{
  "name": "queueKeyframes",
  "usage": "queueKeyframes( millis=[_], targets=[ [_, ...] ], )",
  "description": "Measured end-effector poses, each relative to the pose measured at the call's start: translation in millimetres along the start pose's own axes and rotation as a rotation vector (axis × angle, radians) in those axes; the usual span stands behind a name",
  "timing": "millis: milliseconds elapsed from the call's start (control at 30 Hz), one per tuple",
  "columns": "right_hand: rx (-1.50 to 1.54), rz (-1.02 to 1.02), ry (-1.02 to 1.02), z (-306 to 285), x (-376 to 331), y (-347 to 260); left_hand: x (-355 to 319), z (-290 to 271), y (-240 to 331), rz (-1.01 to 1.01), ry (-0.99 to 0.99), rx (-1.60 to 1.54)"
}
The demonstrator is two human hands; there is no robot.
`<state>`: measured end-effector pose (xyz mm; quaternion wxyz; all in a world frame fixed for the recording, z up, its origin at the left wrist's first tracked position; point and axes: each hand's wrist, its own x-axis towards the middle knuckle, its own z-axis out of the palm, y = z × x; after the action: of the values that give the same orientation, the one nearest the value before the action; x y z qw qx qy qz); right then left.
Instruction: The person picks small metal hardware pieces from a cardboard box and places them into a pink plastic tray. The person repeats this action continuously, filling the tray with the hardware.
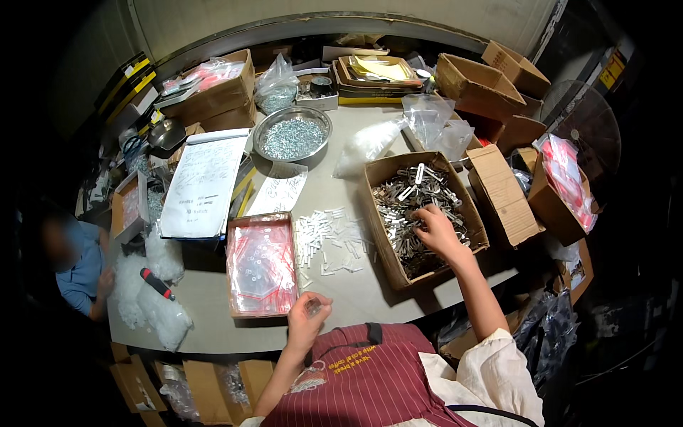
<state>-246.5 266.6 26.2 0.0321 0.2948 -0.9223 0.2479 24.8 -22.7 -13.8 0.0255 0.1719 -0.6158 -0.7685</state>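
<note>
The right hand (435, 231) reaches up toward 1 o'clock into an open carton (384, 238) full of flat metal clips (416, 196). Its fingers are spread and curled down among them, touching the pile; whether a clip is already pinched, I cannot tell. The carton sits just right of the person's chest, probably so the arm can dip in without stretching.

The left hand (307, 319) is held close to the body at 6 o'clock, fingers partly closed around a small clear bag (314, 307), thumb and forefinger nipping it near the top. It looks to be held mouth-up, ready to take something.

Between the hands, at about 12 o'clock from the left one, a scatter of small white plastic pieces (331, 238) lies loose on the grey bench (356, 292), within easy reach of either hand. Just left of these, a shallow tray (260, 265) holds a stack of red-edged clear bags, likely the supply the held bag comes from.

Farther off, at 11 o'clock, a steel bowl (292, 135) holds small silvery screws, with a clipboard of paper (203, 181) to its left. Empty and half-filled boxes (473, 85) ring the far edge from 12 to 3 o'clock. At 9 o'clock another person (78, 263) in blue sits beside the bench, near a heap of filled bags (153, 302) with a red-handled tool lying on it.
</note>
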Motion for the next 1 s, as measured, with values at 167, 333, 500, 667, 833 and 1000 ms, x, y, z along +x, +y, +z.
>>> queueKeyframes(
  millis=[167, 333, 500, 667, 833, 1000],
  targets=[
    [-0.21, -0.123, -0.007, 33.4, 60.0, -13.9, -4.9, -6.1, 5.0, -0.011, 0.002, 0.047],
    [-0.375, -0.101, -0.124, 68.6, 98.9, 7.4, -1.6, -6.4, 2.5, 0.008, -0.012, 0.038],
    [-0.192, 0.042, -0.088, 66.0, 101.8, 2.7, -4.0, -5.5, -1.1, 0.045, 0.012, 0.039],
    [-0.001, 0.017, 0.02, 35.7, 93.9, -4.5, -1.5, -6.3, -4.3, 0.068, 0.019, 0.073],
    [-0.293, -0.403, -0.005, 40.9, 78.0, 5.3, -1.5, -3.4, 2.8, 0.045, 0.027, 0.095],
    [-0.559, -0.584, -0.137, 47.0, 68.8, 29.3, 0.6, -5.9, 0.2, 0.065, 0.015, 0.109]
  ],
)
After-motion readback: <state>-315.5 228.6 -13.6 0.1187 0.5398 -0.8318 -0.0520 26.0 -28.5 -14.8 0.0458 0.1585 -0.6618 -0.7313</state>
